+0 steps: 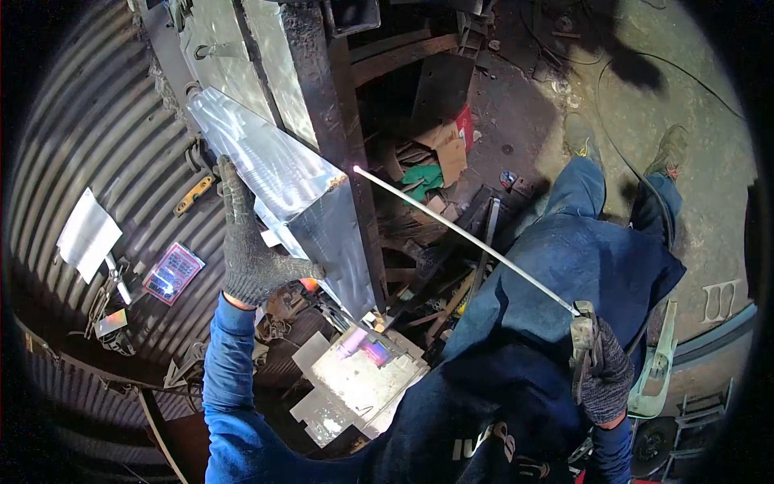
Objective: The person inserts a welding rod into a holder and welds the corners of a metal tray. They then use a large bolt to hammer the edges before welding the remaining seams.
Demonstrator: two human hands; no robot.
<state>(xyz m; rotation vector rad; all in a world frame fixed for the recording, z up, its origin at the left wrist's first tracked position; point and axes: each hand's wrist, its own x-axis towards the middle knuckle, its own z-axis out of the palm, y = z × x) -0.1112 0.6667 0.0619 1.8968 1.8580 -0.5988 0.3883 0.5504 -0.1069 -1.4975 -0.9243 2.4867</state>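
My left hand [246, 250], in a grey knit glove, lies against the near left side of a shiny sheet-metal box piece [274, 165]. Its fingers stretch up along the metal edge, and the thumb points right, near the lower corner. In my right hand [609, 379], also gloved, is a worn welding electrode holder [583, 343], with the fingers closed around it. A long pale welding rod [468, 236] runs from the holder up and left. Its tip glows pinkish-white close to the right edge of the metal piece; whether it touches cannot be made out.
A dark steel post [329, 97] stands behind the metal piece. Corrugated sheeting [113, 153] at left carries a yellow spirit level [194, 195] and papers. Cardboard scraps [450, 157] lie beyond. A cable [617, 133] crosses the floor by my feet; a pale green plastic chair [655, 375] is at right.
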